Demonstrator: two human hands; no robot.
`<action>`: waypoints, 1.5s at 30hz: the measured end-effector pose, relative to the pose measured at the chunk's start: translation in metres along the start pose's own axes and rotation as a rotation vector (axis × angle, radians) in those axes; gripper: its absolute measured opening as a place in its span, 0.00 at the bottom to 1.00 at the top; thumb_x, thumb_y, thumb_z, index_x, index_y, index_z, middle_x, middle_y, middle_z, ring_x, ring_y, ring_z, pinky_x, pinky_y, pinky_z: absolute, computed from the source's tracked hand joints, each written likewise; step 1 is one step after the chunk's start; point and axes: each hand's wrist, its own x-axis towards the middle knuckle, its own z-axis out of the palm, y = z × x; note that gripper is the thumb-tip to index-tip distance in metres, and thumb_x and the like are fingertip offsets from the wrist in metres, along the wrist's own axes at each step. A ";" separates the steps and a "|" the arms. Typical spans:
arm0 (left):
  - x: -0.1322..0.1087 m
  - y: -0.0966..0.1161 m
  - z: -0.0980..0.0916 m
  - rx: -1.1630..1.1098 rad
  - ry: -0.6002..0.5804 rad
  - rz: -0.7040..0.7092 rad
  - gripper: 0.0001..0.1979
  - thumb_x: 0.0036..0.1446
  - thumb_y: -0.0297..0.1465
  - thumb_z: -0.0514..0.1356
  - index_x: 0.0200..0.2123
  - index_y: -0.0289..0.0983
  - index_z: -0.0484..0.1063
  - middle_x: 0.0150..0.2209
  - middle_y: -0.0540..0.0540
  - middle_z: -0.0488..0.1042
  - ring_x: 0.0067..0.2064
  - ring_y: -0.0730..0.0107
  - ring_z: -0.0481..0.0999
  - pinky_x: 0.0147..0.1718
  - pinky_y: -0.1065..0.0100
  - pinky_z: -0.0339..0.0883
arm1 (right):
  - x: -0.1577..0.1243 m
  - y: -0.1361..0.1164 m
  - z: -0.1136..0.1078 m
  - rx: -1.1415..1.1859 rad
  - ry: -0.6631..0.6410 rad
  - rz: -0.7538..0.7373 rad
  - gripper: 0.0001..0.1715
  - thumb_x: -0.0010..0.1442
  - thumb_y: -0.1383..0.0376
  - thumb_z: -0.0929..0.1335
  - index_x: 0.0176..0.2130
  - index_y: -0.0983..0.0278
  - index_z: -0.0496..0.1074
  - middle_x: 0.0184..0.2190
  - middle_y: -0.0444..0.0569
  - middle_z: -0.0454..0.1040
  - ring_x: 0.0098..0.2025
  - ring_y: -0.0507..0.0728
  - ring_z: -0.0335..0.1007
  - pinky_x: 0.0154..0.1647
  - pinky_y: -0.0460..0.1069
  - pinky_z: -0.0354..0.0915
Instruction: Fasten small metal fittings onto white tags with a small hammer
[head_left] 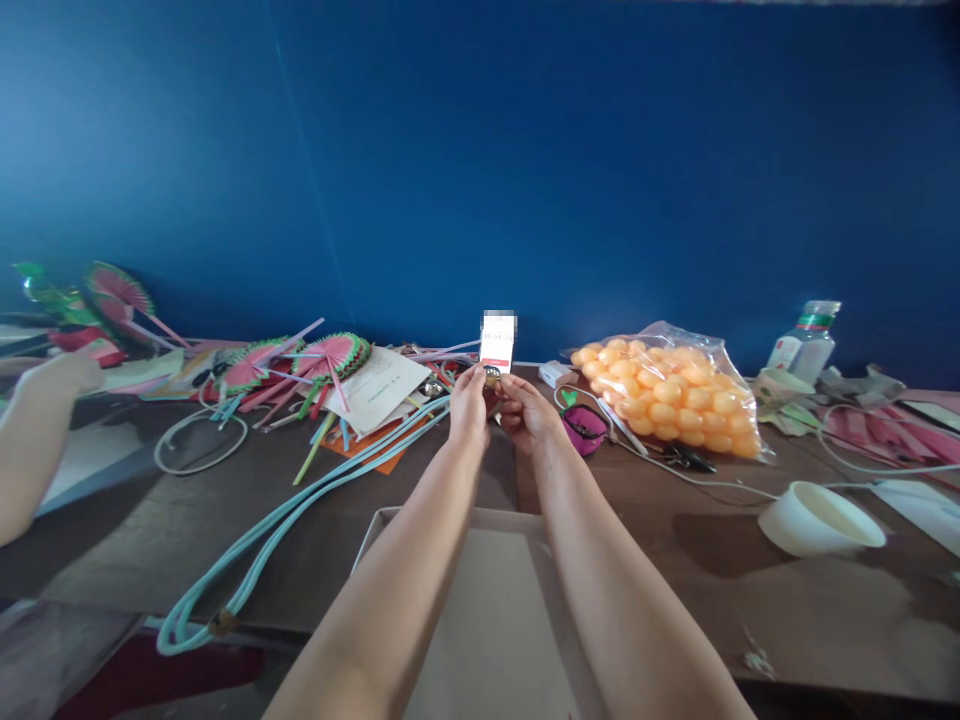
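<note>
Both my arms reach forward over the table. My left hand [469, 402] pinches a small round shiny dark-and-gold thing [492, 375]; its kind is too small to make out. The fingers of my right hand [529, 412] are curled closed against the right side of the same thing. Just behind it, a phone [497, 340] with a lit white screen and a red bar leans upright near the blue wall. Another small shiny round thing [433, 386] lies left of my left hand. Below my forearms is an open shallow box [499, 600].
A clear bag of orange balls [675, 390] lies right of my hands, beside a purple pouch [583, 428]. Farther right are a white bowl [821, 520] and a bottle [806, 340]. Pink-green paper fans [334, 358] and a pale blue cord [300, 505] lie left. Another person's arm [37, 430] enters far left.
</note>
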 end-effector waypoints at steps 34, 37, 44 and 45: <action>0.000 -0.002 0.001 0.035 0.036 0.047 0.11 0.50 0.30 0.61 0.38 0.35 0.71 0.31 0.46 0.73 0.29 0.74 0.72 0.32 0.69 0.68 | -0.002 0.001 0.002 -0.054 -0.021 -0.040 0.18 0.39 0.65 0.77 0.29 0.65 0.68 0.24 0.37 0.67 0.17 0.39 0.49 0.12 0.35 0.48; 0.000 -0.002 0.002 0.033 0.032 0.052 0.11 0.49 0.31 0.62 0.38 0.35 0.71 0.32 0.47 0.73 0.30 0.74 0.72 0.32 0.69 0.68 | -0.002 0.001 0.002 -0.061 -0.017 -0.041 0.19 0.39 0.65 0.77 0.29 0.65 0.68 0.24 0.38 0.67 0.17 0.39 0.49 0.12 0.35 0.48; 0.001 -0.003 0.001 0.046 0.027 0.084 0.12 0.49 0.32 0.62 0.38 0.36 0.71 0.32 0.47 0.73 0.30 0.73 0.72 0.32 0.68 0.68 | -0.004 0.001 0.004 -0.065 -0.014 -0.062 0.17 0.40 0.65 0.76 0.28 0.65 0.67 0.24 0.38 0.67 0.18 0.40 0.49 0.13 0.36 0.46; 0.001 -0.004 0.001 0.052 0.028 0.089 0.12 0.49 0.32 0.62 0.38 0.36 0.71 0.32 0.47 0.73 0.30 0.73 0.72 0.33 0.68 0.68 | -0.004 0.001 0.005 -0.065 -0.013 -0.064 0.17 0.40 0.65 0.76 0.27 0.65 0.67 0.25 0.38 0.67 0.18 0.40 0.49 0.13 0.37 0.46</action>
